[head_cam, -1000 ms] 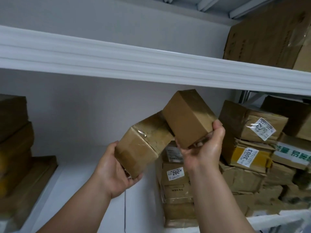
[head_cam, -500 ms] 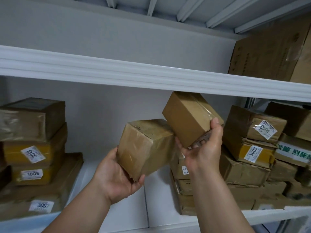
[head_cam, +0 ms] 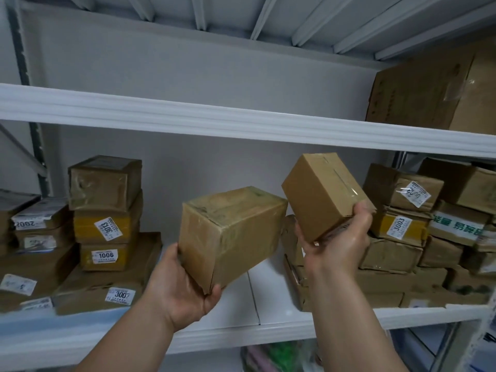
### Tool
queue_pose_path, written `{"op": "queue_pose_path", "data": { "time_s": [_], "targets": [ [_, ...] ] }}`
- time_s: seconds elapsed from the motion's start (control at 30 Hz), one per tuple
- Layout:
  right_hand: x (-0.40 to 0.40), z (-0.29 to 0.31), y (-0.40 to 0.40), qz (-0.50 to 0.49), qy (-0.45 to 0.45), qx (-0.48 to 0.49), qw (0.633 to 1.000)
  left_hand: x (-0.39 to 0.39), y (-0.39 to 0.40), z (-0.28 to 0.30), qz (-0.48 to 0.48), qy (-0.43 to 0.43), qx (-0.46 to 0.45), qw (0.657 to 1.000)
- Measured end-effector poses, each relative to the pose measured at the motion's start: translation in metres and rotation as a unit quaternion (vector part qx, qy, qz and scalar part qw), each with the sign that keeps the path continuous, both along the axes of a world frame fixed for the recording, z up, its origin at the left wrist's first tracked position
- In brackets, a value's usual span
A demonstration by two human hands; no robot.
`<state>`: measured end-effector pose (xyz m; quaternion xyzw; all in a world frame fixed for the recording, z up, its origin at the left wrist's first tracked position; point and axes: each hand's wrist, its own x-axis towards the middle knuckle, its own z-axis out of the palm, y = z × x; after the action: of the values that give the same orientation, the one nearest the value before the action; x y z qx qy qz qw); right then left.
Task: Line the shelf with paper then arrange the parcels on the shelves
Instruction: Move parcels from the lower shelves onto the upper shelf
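My left hand point(head_cam: 179, 285) grips a taped brown parcel point(head_cam: 230, 232) from below, held over the gap in the middle shelf point(head_cam: 241, 326). My right hand point(head_cam: 338, 242) holds a smaller plain cardboard parcel point(head_cam: 319, 194) tilted up to its right. White paper point(head_cam: 271, 291) lines the shelf under both parcels. A stack of labelled parcels point(head_cam: 107, 229) stands at the left and a pile of parcels point(head_cam: 418, 237) fills the right side.
The upper shelf point(head_cam: 241, 124) runs across above my hands, with a large cardboard box point(head_cam: 434, 89) at its right end. Flat labelled parcels point(head_cam: 35, 237) lie at the far left. Coloured items point(head_cam: 279, 355) show below the middle shelf.
The view has shifted so the left stack of parcels is in sight. Both hands have drifted slightly apart, and the left parcel now sits more level.
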<state>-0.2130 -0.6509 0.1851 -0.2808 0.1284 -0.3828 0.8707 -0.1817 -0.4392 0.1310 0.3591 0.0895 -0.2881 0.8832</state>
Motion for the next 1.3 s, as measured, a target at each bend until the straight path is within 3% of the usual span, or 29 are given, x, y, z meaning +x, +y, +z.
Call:
{"op": "queue_pose_path", "data": {
  "time_s": [0.43, 0.7, 0.83, 1.1, 1.3],
  "targets": [
    [-0.054, 0.021, -0.011, -0.077, -0.025, -0.174, 0.981, -0.065, -0.023, 0.051, -0.005, -0.266, 0.082, 0.96],
    [-0.103, 0.059, -0.077, -0.058, -0.119, -0.23, 0.964, -0.116, -0.093, 0.1, 0.028, -0.415, 0.12, 0.902],
    [-0.115, 0.084, -0.119, -0.084, -0.114, -0.278, 0.95, -0.136, -0.139, 0.126, 0.067, -0.486, 0.124, 0.863],
    [-0.102, 0.144, -0.204, -0.05, -0.117, -0.325, 0.937, -0.132, -0.235, 0.192, 0.174, -0.518, 0.177, 0.818],
    [-0.075, 0.173, -0.254, -0.018, -0.08, -0.326, 0.942, -0.094, -0.28, 0.225, 0.168, -0.529, 0.257, 0.791]
  ]
}}
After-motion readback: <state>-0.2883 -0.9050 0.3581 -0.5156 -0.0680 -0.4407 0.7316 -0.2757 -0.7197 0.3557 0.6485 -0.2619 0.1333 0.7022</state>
